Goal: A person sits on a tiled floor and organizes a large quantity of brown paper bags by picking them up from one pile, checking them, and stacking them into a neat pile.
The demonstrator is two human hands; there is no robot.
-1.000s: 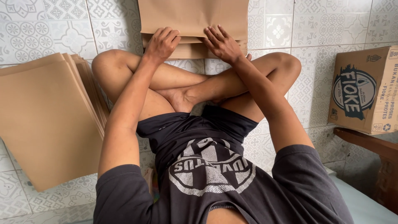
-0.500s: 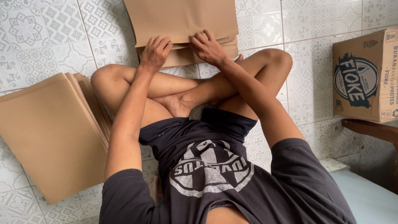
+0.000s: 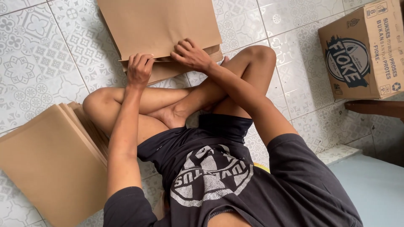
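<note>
On the tiled floor (image 3: 50, 63) ahead of crossed legs, brown paper stack (image 3: 160, 33), near edge pinched by curled left hand (image 3: 139, 67), right hand (image 3: 190, 54) flat with fingers spread on top; likely peeling off one sheet, next needing a clean separating lift.

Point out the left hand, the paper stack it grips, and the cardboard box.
left hand (image 3: 139, 67), head view, knuckles.
brown paper stack (image 3: 155, 25), head view, top sheet.
cardboard box (image 3: 362, 52), head view, printed side.
</note>
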